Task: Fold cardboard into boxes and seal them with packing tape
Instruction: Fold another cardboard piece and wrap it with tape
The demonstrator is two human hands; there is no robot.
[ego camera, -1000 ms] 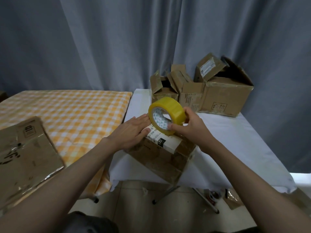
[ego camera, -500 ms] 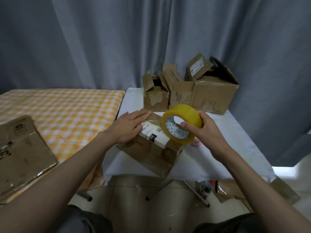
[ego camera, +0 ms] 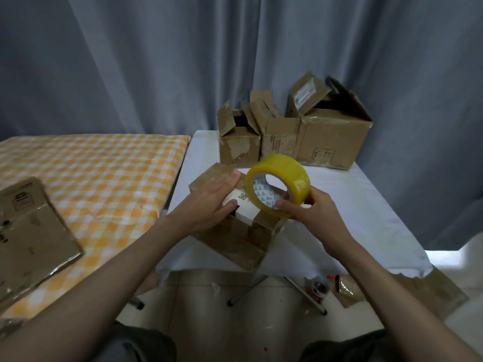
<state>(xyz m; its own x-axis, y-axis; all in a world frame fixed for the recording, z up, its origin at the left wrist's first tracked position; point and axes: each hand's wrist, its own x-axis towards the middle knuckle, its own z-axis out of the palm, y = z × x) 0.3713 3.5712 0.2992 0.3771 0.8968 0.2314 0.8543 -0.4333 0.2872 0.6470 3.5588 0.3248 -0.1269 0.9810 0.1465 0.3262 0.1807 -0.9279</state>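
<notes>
Tape roll [ego camera: 281,186] in right hand [ego camera: 311,212].

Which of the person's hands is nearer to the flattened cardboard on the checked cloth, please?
Left. The left hand lies flat on the box, toward the flattened cardboard; the right hand grips the tape roll farther away.

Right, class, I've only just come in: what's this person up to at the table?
A person is taping up a cardboard box on the white table. The left hand lies flat on the box top, holding the flaps down. The right hand grips a roll of yellow tape just over the box. Three open boxes stand behind.
</notes>
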